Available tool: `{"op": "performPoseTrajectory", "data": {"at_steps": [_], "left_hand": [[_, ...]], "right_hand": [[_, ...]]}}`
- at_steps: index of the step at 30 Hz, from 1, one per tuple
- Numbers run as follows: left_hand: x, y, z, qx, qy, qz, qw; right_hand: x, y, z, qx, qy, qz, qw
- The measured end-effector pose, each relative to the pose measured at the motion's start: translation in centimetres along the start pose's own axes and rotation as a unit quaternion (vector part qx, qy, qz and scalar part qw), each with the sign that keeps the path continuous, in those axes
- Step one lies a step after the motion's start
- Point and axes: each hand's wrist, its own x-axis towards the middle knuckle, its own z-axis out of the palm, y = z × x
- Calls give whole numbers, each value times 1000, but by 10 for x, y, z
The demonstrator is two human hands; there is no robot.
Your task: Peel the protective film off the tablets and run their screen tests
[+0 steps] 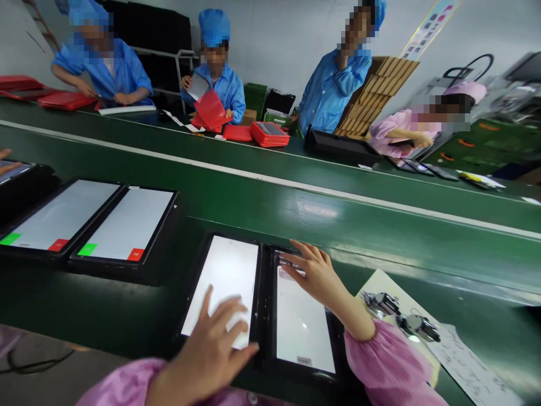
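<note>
- Along the green conveyor belt (270,225), two black-framed tablets (224,287) lie side by side under the hands, with open belt beyond their top edges.
- Left hand (207,349): open, fingers spread on the left screen, holding nothing.
- Right hand (316,276): fingers (296,254) bent over the right tablet's top edge; whether they grip it, I cannot tell.
- Just right of that hand, metal clips (399,316) sit on paper (460,355), its writing unreadable.
- Farther left, two more tablets (127,223) show green and red patches, their small labels unreadable.

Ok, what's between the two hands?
In the head view, the black frames of two side-by-side tablets lie between the left hand and right hand.
</note>
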Motion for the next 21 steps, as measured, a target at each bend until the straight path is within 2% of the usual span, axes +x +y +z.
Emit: {"op": "performPoseTrajectory", "data": {"at_steps": [4,7,11,17,21], "left_hand": [[40,-80,-20,103,-84,-124,983],[67,-116,-23,102,-133,-134,977],[84,-121,-15,86,-141,-109,980],[87,-120,-9,61,-127,-109,984],[87,-125,-4,28,-105,-112,988]], "right_hand": [[5,0,6,8,-23,-1,1000],[5,3,8,13,-27,3,1000],[2,6,9,21,-24,11,999],[2,4,14,50,-12,11,999],[3,6,17,89,21,18,996]]}}
